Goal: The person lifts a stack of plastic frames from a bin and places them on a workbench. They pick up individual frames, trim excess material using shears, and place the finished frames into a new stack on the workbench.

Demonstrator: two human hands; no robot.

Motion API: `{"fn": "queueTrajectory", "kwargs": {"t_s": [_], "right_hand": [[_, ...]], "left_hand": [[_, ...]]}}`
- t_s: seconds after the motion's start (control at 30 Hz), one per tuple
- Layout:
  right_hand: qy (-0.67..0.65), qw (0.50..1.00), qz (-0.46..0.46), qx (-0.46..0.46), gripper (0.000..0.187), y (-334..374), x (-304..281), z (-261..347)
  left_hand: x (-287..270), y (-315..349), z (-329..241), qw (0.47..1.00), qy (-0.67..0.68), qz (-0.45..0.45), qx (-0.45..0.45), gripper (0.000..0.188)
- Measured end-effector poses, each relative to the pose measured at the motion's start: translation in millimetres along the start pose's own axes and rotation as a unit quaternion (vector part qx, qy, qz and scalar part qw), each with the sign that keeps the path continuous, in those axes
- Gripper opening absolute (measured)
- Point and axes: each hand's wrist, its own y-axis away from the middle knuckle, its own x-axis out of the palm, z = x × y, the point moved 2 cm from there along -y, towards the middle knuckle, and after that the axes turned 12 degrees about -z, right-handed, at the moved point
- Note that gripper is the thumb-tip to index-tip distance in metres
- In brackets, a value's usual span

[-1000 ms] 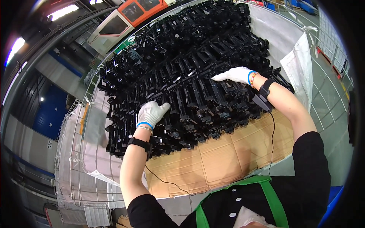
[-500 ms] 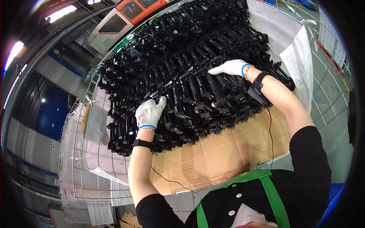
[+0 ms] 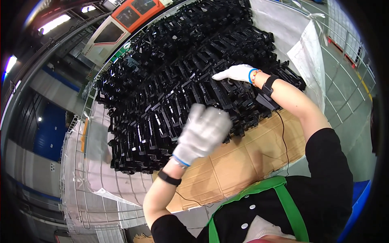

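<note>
Long rows of narrow black plastic parts [image 3: 162, 117], packed tightly side by side, fill a wire cage. My left hand [image 3: 204, 131], in a white knit glove with a blue cuff, is raised over the near edge of the rows and smeared by motion. Its fingers cannot be made out, nor whether anything is in them. My right hand [image 3: 236, 73], gloved the same way, lies on top of the parts at the right. The thumb is stretched out to the left; the other fingers are partly hidden on the far side.
Brown cardboard [image 3: 243, 158] lies along the cage's near side. White sheeting [image 3: 310, 56] lines the wire mesh [image 3: 344, 77]. A thin black cable [image 3: 285, 141] hangs from my right wrist device. An orange and white machine [image 3: 125, 24] stands behind the cage.
My left hand has lifted off the left part of the rows and swung right, nearer to me. The right hand keeps its place on the parts while the view shifts slightly.
</note>
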Motion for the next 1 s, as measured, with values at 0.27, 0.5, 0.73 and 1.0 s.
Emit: {"fn": "queueTrajectory", "kwargs": {"t_s": [0.27,0.5,0.73,1.0], "right_hand": [[-0.137,0.986,0.085,0.029,0.077,-28.3,15.3,-59.8],[-0.225,0.973,0.007,-0.047,0.073,-1.5,17.6,-24.7],[-0.052,0.998,-0.038,0.003,0.092,-16.0,28.7,-26.1],[-0.120,0.993,-0.005,0.008,0.101,-8.9,31.7,-33.6]], "left_hand": [[130.4,51.7,9.1,0.495,0.755,0.124,-0.413,0.055],[165.6,89.4,10.7,0.476,0.778,0.168,-0.375,0.059],[158.2,84.0,17.0,0.824,0.516,0.148,-0.180,0.062],[16.5,63.0,-11.4,0.989,0.033,0.143,-0.019,0.068]]}}
